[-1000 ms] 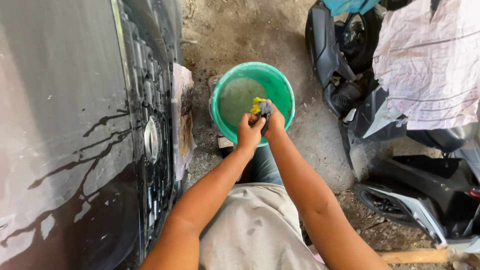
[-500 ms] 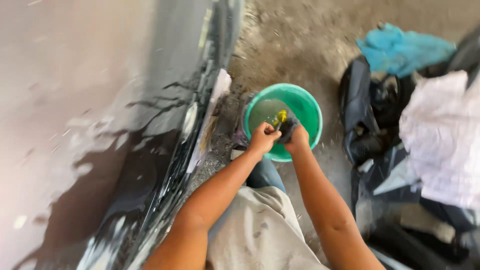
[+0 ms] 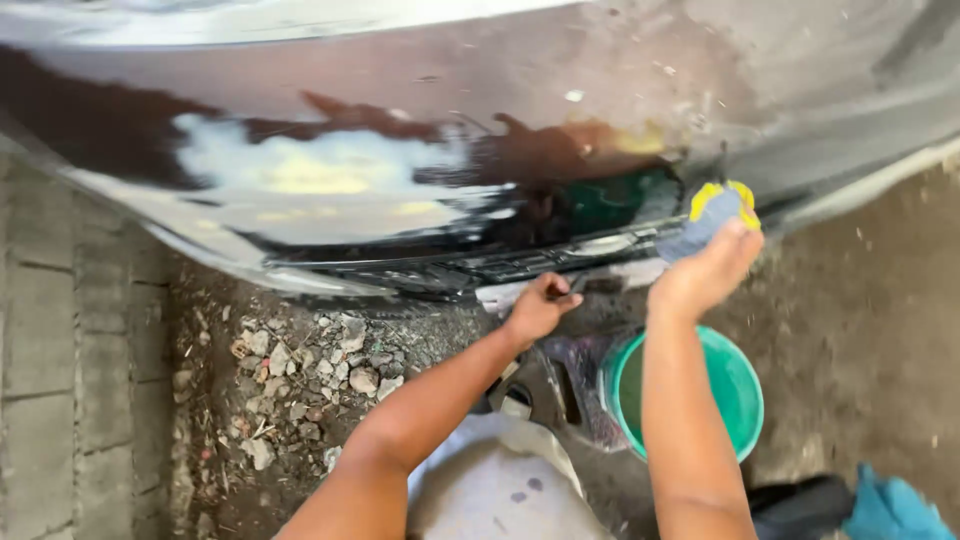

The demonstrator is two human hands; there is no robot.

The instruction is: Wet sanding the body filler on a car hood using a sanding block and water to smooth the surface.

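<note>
Right hand (image 3: 705, 275) presses sponge (image 3: 715, 215) on car (image 3: 450, 120); left hand (image 3: 540, 308) fisted

One sponge (image 3: 716, 212), one green bucket (image 3: 745, 385), one dark car (image 3: 480, 130), two hands, one blue cloth (image 3: 893, 510).

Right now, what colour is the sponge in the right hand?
Yellow with a grey-blue face, seen in the head view: the sponge pressed by the right hand.
</note>
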